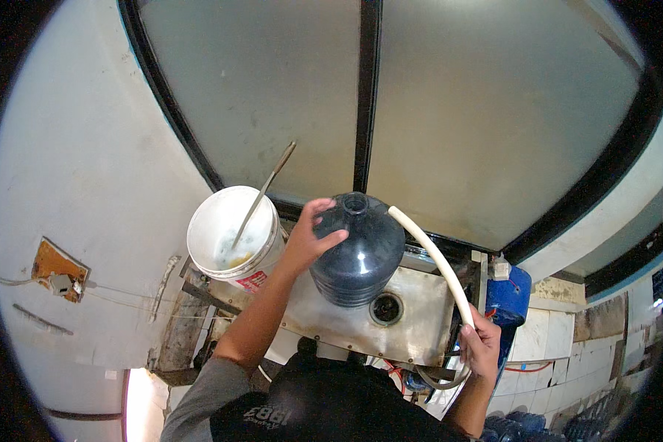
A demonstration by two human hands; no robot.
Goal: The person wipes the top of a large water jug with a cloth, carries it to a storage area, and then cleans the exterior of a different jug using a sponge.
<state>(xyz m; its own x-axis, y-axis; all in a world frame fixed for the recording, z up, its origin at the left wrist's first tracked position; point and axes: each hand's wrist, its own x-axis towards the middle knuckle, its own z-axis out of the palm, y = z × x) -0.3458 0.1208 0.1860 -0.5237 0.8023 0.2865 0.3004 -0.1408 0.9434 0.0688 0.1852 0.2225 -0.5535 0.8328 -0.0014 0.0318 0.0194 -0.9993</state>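
Dark blue-black round plastic jug [357,265]: upright on the dull metal surface [423,306], just under your left grip [315,234] and left of your right grip [482,342].
Left grip: fingers and thumb spread over the jug's shoulder beside its neck, clasping nothing; whether you touch it cannot be told.
Right grip: closed around a cream flexible hose [443,264], low along its length.
Hose tip: beside the jug's right shoulder, outside the open mouth.
Progress: jug stood up, hose in hand; the two not yet joined, so most work looks left.
White plastic bucket [217,212]: left of the jug, a long metal handle [271,180] leaning in it.
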